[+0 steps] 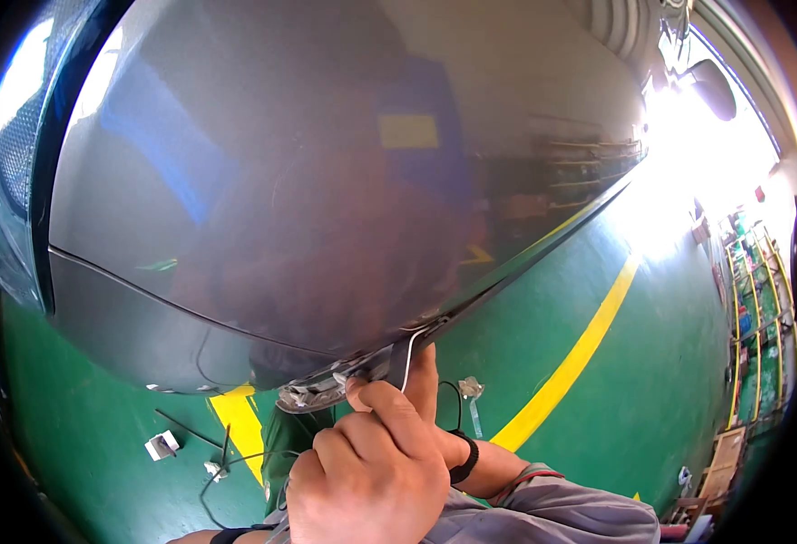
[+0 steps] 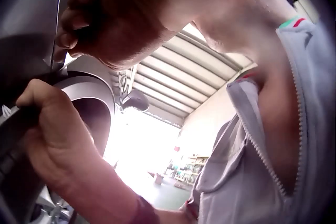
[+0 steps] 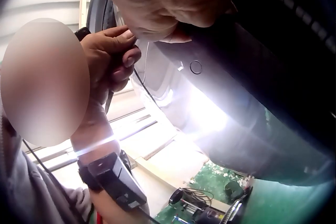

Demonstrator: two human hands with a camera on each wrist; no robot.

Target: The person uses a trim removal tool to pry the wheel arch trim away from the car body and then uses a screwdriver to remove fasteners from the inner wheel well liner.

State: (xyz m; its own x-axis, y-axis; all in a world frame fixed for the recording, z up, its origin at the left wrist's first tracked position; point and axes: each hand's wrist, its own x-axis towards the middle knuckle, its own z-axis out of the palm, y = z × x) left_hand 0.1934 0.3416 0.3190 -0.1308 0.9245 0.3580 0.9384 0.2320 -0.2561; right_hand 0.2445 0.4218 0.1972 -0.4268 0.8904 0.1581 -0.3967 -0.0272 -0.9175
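A grey, glossy car body panel fills the upper head view, a dark strip and a thin white line hanging at its lower edge. My left hand is in front with fingers curled, its thumb and index finger pinching by the strip; the right wrist view shows this left hand from the side. Behind it my right hand reaches up to the edge. In the left wrist view the right hand grips a dark edge; some of its fingers are hidden.
Below the panel, a small white box, black cables and crumpled scraps lie on the green floor. Yellow lines cross it. Shelving stands at the right; a side mirror juts out at upper right.
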